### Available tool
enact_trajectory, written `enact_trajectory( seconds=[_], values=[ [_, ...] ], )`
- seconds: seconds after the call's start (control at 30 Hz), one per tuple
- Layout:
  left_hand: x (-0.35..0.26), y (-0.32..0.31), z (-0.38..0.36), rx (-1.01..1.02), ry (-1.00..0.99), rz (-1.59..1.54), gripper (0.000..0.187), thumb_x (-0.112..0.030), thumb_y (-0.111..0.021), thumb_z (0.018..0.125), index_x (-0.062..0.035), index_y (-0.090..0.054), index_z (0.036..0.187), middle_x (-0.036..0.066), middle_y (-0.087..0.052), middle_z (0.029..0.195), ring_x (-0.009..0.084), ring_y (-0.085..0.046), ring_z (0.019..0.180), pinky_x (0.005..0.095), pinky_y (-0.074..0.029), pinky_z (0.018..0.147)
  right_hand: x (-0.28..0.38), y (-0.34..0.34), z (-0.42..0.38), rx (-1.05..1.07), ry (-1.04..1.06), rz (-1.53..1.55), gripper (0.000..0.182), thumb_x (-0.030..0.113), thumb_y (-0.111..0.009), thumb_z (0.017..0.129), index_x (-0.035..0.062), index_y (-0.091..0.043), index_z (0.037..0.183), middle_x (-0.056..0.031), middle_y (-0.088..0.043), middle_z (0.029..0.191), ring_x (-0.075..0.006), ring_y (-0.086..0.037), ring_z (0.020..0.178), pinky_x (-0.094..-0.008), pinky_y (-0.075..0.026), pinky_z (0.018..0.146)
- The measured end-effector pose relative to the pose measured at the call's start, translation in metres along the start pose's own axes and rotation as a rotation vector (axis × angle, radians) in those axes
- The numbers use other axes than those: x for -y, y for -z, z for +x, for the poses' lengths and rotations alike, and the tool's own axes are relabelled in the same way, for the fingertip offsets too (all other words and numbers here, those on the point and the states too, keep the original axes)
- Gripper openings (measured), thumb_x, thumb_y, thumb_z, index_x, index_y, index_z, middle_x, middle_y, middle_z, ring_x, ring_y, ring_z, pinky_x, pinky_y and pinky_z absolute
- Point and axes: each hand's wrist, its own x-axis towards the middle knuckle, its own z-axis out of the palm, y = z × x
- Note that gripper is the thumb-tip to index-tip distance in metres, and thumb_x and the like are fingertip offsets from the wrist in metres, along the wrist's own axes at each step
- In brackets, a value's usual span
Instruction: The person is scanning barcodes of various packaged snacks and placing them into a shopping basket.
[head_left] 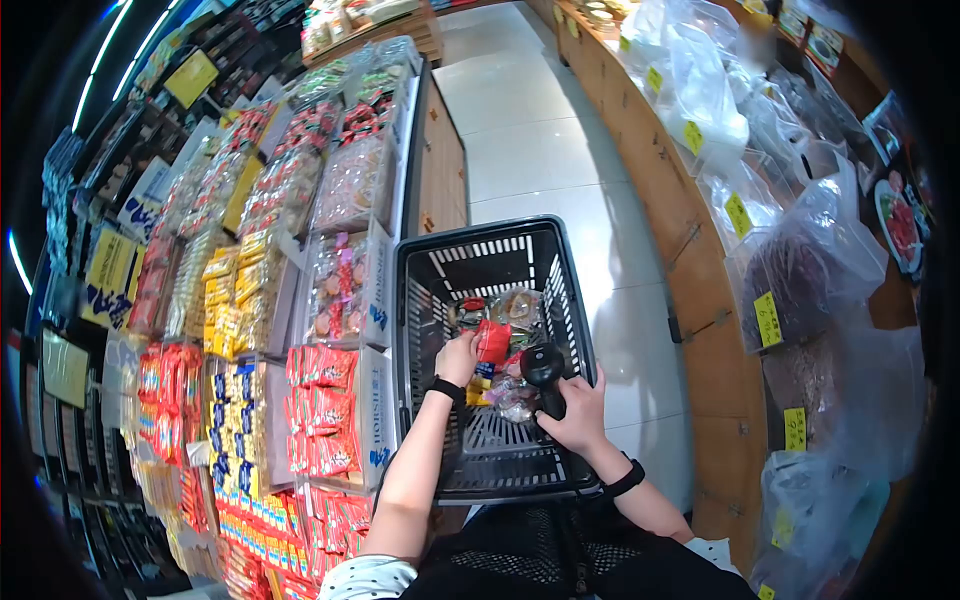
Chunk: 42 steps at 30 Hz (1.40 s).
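Observation:
A black plastic shopping basket (575, 300) with slotted walls sits in front of my body, and both hands reach into it. My left hand (458, 358) is closed on a red packet (493, 342). In my right hand (580, 408) is a black handheld scanner (543, 366), its rounded head toward the basket's far end and its handle in my fingers. Several small wrapped snacks (518, 308) lie on the basket floor, in clear, yellow and other wrappers. The hands and the scanner partly cover them.
To my left, display bins hold red packets (322, 410), yellow packets (222, 300) and other wrapped goods. A wooden counter (640, 190) runs along the right, with clear plastic bags (700, 85) and yellow price tags (767, 318). Between them lies a tiled aisle floor (530, 140).

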Motion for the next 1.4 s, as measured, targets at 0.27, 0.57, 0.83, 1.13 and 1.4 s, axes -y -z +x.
enact_trajectory(
  seconds=[0.27,0.57,0.83,1.13,1.4],
  values=[
    [-0.012,0.039,-0.048,-0.2,-0.077,-0.049,0.024,-0.024,-0.041,0.09,-0.0044,-0.054,0.082,0.019,-0.057,0.077,0.0381,-0.055,0.075,0.0463,-0.043,0.062,0.0,0.002,-0.011,0.058,0.034,0.058,0.049,0.031,-0.068,0.057,-0.0007,-0.059,0.093,-0.0104,-0.057,0.076,-0.0238,-0.055,0.082,-0.0523,-0.006,0.105],
    [-0.043,0.009,-0.077,-0.24,0.081,-0.107,0.024,-0.026,-0.042,0.089,-0.0064,-0.054,0.083,0.019,-0.059,0.076,0.0389,-0.056,0.072,0.0488,-0.043,0.061,-0.001,0.003,-0.027,0.001,0.075,0.081,0.046,0.03,-0.066,0.057,0.0029,-0.061,0.093,-0.0092,-0.054,0.07,-0.024,-0.054,0.074,-0.05,-0.008,0.106],
    [0.013,0.114,-0.133,-0.574,0.221,-0.018,0.021,-0.02,-0.042,0.088,-0.0061,-0.058,0.089,0.02,-0.058,0.069,0.038,-0.057,0.066,0.0473,-0.044,0.056,0.002,0.006,-0.031,0.013,0.072,0.091,0.046,0.029,-0.067,0.057,0.0044,-0.06,0.095,-0.0095,-0.052,0.071,-0.0245,-0.053,0.076,-0.0517,-0.008,0.105],
    [0.133,0.191,-0.176,-0.448,0.214,0.461,0.022,-0.03,-0.049,0.086,-0.0158,-0.062,0.097,0.017,-0.059,0.066,0.0342,-0.058,0.062,0.0435,-0.046,0.054,0.002,0.003,-0.034,0.012,0.062,0.076,0.048,0.029,-0.067,0.056,0.0015,-0.059,0.095,-0.0113,-0.053,0.073,-0.0264,-0.054,0.079,-0.0523,-0.009,0.105],
    [0.169,0.179,-0.194,-0.097,0.005,0.211,0.047,-0.006,-0.057,0.07,-0.0252,-0.057,0.113,0.008,-0.064,0.081,0.0257,-0.062,0.074,0.0353,-0.05,0.065,0.004,0.003,-0.035,0.019,0.068,0.058,0.046,0.028,-0.067,0.056,0.0014,-0.059,0.093,-0.0115,-0.053,0.074,-0.0272,-0.053,0.079,-0.0522,-0.009,0.105]
  ],
)
